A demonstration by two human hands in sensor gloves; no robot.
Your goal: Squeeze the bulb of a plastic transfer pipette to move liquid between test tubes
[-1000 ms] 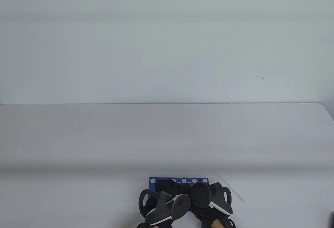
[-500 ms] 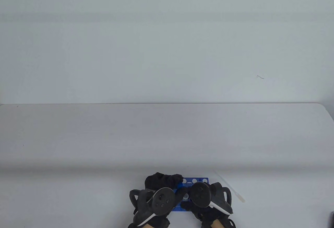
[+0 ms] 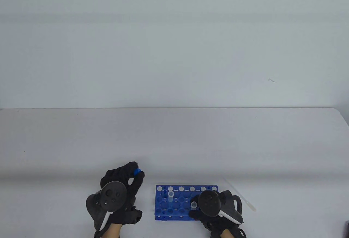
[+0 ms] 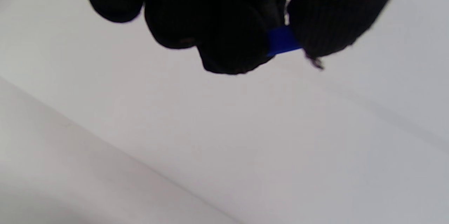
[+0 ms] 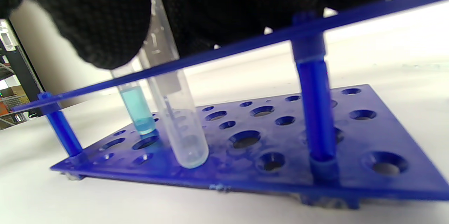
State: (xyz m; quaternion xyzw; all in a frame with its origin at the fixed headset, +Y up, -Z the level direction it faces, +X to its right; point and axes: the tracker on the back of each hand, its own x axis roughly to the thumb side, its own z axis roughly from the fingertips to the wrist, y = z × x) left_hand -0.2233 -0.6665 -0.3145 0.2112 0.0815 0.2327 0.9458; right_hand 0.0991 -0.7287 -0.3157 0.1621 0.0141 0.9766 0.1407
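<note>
A blue test tube rack [image 3: 185, 189] stands near the table's front edge. An open tube [image 3: 171, 194] with blue liquid [image 5: 136, 106] stands in it. My right hand [image 3: 195, 210] rests on the rack's right part and grips the top of a nearly empty clear tube [image 5: 179, 122], which also shows in the table view [image 3: 194, 204]. My left hand [image 3: 136, 173] is to the left of the rack, above the table, and pinches a small blue cap [image 3: 138, 170] between thumb and fingers; the cap also shows in the left wrist view [image 4: 282, 40]. A clear plastic pipette [image 3: 240, 195] lies on the table to the right of the rack.
The white table [image 3: 174, 140] stretches far behind the rack. A pale wall [image 3: 174, 44] stands beyond its far edge. A dark object [image 3: 346, 228] shows at the bottom right corner.
My left hand has lifted off the rack and moved left with the blue cap in its fingers. The tubes in the rack have come into view. My right hand has stayed in place.
</note>
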